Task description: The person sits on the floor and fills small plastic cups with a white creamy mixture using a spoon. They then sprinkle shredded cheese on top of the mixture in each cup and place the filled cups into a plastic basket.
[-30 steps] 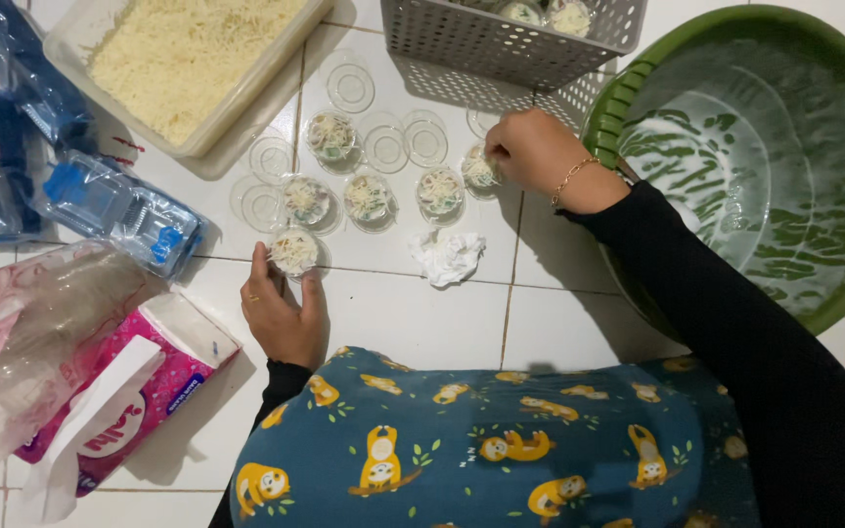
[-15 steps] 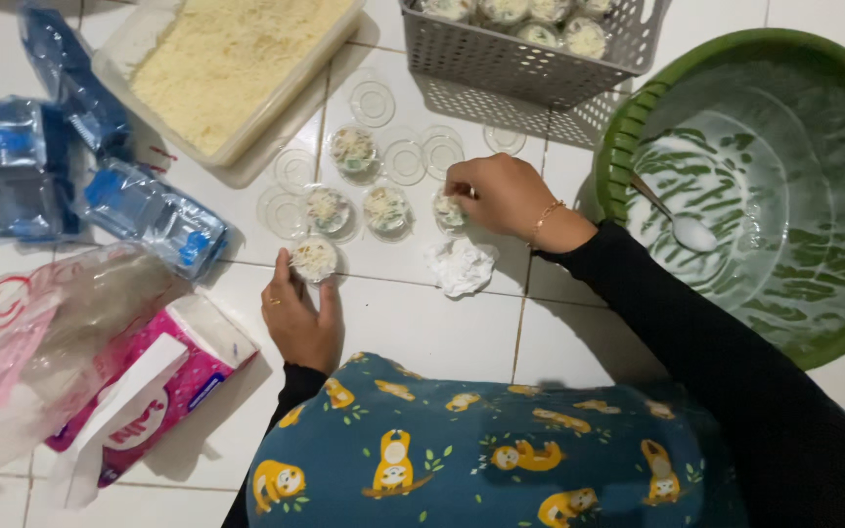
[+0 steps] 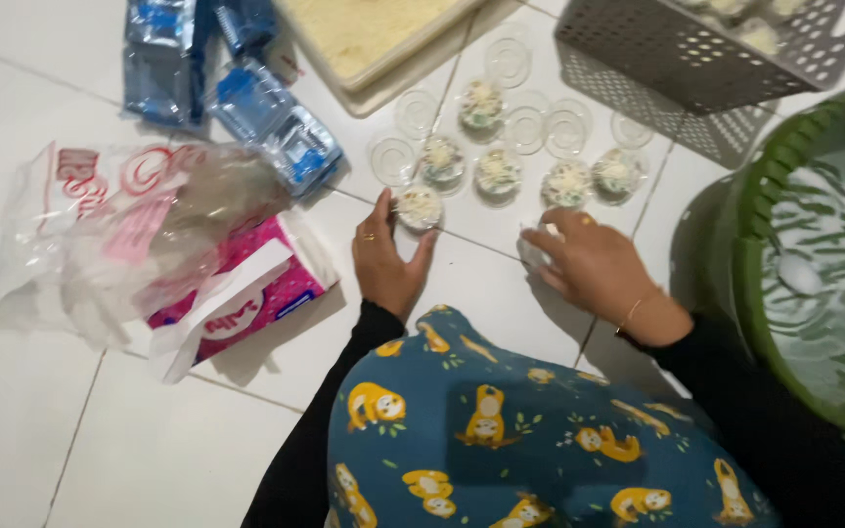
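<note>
Floor: white tiles [image 3: 100,430] with grey joints; the person sits on it, and a blue patterned lap [image 3: 501,430] fills 6 o'clock.
Left hand [image 3: 383,259]: just above the lap, fingers spread flat on the tile. Thumb and forefinger form an open grip cupped round a filled cup [image 3: 419,206], touching its side but not lifting it.
Right hand [image 3: 589,264]: at 4 o'clock from that cup, palm down. Its fingers press on a crumpled white wad [image 3: 532,249] on the tile; I cannot tell how tightly the grip has closed.
Cups done: besides the cup at the left hand, a row of filled cups [image 3: 498,171] stands just beyond the hands, each round and clear with a pale filling under shredded topping. One more sits further out at 12 o'clock.
Cups left: a few empty clear cups or lids [image 3: 392,159] lie among and beyond the filled ones. By my reckoning the filling is well along but not finished.
Tissue box [image 3: 246,293]: pink, at 9 o'clock of the left hand, half under a clear plastic bag [image 3: 129,235].
Blue packs [image 3: 276,127]: at 11 o'clock, several wrapped bundles; contents unclear.
Basin [image 3: 814,264]: green, at 3 o'clock, holding cloudy liquid with green streaks and something pale sunk in it.
Tray [image 3: 374,39]: far, at 12 o'clock, a pale tub holding yellowish shreds.
Basket [image 3: 696,49]: grey slotted, far at 1 o'clock, with more filled cups inside.
</note>
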